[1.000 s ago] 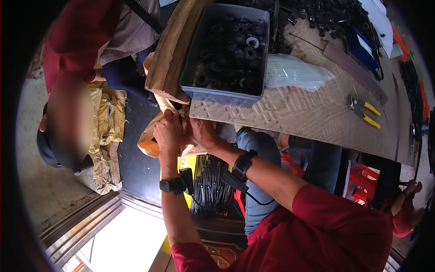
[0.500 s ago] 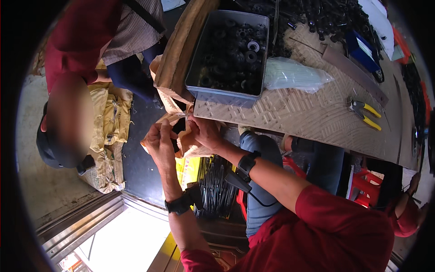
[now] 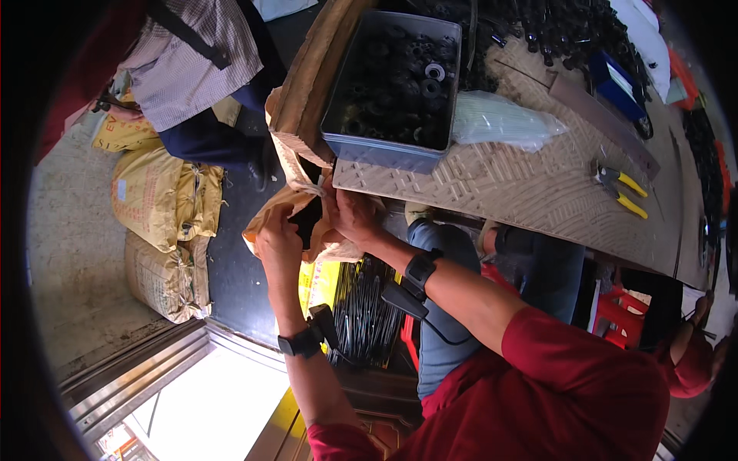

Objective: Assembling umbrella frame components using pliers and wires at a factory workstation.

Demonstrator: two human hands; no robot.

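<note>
At the corner of the bench I hold the rim of a tan sack (image 3: 339,250) whose mouth gapes, dark inside. My left hand (image 3: 278,240) is closed on the left side of the rim, fingers curled over it. Closed as well, my right hand (image 3: 355,217) grips the right side near the bench edge, its fingertips partly hidden. A twisted fold of sack lies between this mouth and another tan sack (image 3: 286,163) just beyond it.
A grey bin (image 3: 384,147) of dark round parts stands on the bench (image 3: 507,180) beside a wooden block (image 3: 311,84). Yellow-handled pliers (image 3: 626,192) and a clear bag of sticks (image 3: 503,123) lie rightward. Black rods (image 3: 363,315) are below; a co-worker (image 3: 196,69) stands near stacked sacks (image 3: 146,196).
The sack's mouth has spread wider, and my left hand has closed lower over its rim. The co-worker has shifted up and left, uncovering the stacked sacks.
</note>
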